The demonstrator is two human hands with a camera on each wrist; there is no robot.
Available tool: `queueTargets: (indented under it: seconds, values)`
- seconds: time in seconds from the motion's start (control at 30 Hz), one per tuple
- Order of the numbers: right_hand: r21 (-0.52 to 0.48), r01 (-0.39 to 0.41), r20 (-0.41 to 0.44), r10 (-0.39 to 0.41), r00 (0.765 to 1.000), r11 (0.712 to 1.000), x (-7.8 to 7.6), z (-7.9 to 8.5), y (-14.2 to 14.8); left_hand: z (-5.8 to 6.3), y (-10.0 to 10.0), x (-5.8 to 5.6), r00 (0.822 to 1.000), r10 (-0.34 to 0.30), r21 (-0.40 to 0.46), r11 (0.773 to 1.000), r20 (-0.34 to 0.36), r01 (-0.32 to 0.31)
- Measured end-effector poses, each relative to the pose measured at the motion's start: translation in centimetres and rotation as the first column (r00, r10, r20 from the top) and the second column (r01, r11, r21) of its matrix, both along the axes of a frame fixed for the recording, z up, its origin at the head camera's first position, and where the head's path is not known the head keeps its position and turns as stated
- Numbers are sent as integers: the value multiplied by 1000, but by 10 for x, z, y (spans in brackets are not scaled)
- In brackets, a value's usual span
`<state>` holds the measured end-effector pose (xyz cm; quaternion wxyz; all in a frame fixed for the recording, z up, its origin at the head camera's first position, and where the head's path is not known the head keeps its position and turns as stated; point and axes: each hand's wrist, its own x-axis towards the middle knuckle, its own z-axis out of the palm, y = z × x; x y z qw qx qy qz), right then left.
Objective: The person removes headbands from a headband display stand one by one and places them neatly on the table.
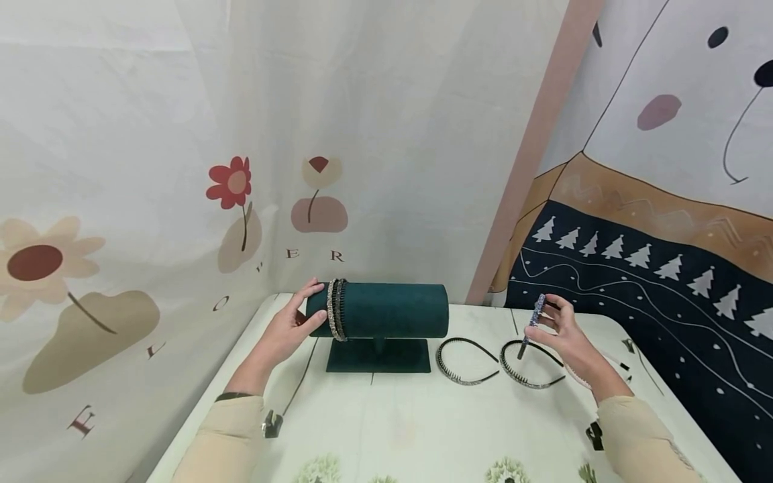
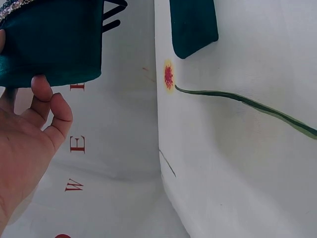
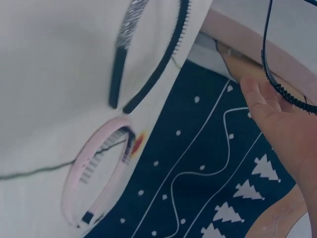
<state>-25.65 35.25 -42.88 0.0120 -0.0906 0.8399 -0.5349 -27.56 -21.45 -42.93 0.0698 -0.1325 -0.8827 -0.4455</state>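
My left hand (image 1: 288, 329) grips the left end of a dark green velvet headband display stand (image 1: 395, 310), with its thumb at the front and fingers over the top. Sparkly headbands (image 1: 337, 310) circle the roll close to that hand. To the right, my right hand (image 1: 564, 335) pinches a blue glittery headband (image 1: 536, 310) above the table. From the right wrist view, this headband shows dark inner teeth (image 3: 295, 100). The left wrist view has my left hand (image 2: 29, 139) against the roll's end (image 2: 54, 44).
Two black toothed headbands (image 1: 443, 365) (image 1: 524, 381) lie right of the stand's base (image 1: 378, 359). A pale pink headband (image 3: 85, 151) lies near the table's right edge. Black clips (image 1: 273, 424) (image 1: 594, 435) are by both forearms. Printed curtains rise behind the table.
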Motion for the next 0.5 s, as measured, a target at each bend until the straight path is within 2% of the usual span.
queueTargets:
  seconds: [0.13, 0.3, 0.43, 0.5]
  values:
    - [48, -9, -30, 10, 999, 999, 6, -3, 4, 0, 0, 0, 1000, -3, 2, 1000, -6, 3]
    - [173, -52, -103, 71, 992, 983, 15, -4, -3, -1, 0, 0, 1000, -6, 5, 1000, -5, 6]
    - [345, -71, -154, 131, 979, 936, 23, -2, -16, -2, 0, 0, 1000, -1, 0, 1000, -2, 1]
    - [433, -74, -185, 169, 968, 898, 27, -2, -24, -2, 0, -1, 1000, 2, -3, 1000, -2, -3]
